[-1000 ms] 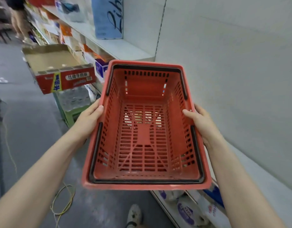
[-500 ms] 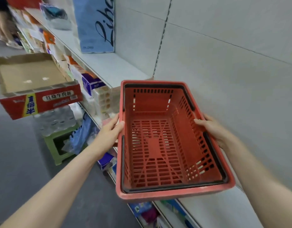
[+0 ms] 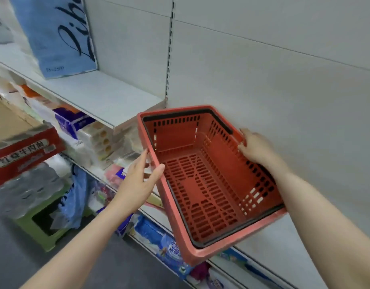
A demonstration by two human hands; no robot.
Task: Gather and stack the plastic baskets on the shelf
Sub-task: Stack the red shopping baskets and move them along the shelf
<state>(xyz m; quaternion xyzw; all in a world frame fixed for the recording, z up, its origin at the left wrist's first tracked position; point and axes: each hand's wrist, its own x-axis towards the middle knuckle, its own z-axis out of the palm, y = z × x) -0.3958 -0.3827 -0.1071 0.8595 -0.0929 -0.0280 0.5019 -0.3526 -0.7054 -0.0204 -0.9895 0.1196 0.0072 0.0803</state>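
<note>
Clasping the red basket (image 3: 200, 184) by its long rims, left hand (image 3: 136, 182) at 9 o'clock and right hand (image 3: 255, 149) at 3, suits what looks a light, stiff shell.

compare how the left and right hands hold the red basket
The left hand pinches the left rim of the basket, thumb on top, fingers fairly straight outside; the right hand curls over the right rim. The left sits lower in view. Both hold one basket.

The red basket's (image 3: 203, 190) underside is hidden, and the blue pack (image 3: 61, 34) is cut off by the top edge.
</note>
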